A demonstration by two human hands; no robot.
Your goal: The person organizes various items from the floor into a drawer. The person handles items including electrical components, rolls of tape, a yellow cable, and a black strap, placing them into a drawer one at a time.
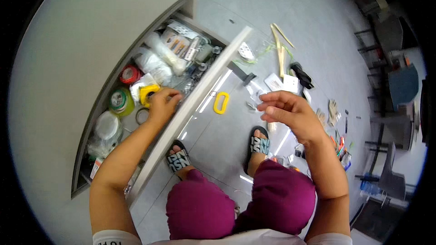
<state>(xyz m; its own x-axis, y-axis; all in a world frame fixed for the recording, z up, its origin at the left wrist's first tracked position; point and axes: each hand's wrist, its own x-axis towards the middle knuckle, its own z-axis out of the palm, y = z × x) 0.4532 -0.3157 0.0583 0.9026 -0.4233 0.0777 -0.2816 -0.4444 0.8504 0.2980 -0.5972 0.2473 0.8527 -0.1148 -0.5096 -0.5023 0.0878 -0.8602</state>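
Observation:
My left hand (163, 104) is over the open drawer, its fingers loosely bent and slightly apart. Beside its knuckles lies a yellow item with a dark centre (148, 95), which looks like a tape measure; the hand partly covers it. A grey ring, likely a tape roll (141, 116), sits just below the wrist. My right hand (290, 112) hovers above the floor, half curled, thumb apart from the fingers, holding nothing I can see. On the floor between my hands lies a yellow oblong ring (221, 103).
The drawer's front panel (200, 88) stands between my hands. Inside are a red tape roll (130, 74), a green-topped jar (120, 100) and plastic-wrapped items (154, 66). Wooden sticks (280, 54), white boxes (290, 83), gloves (334, 112) and tools lie on the floor. Chairs (391, 172) stand right.

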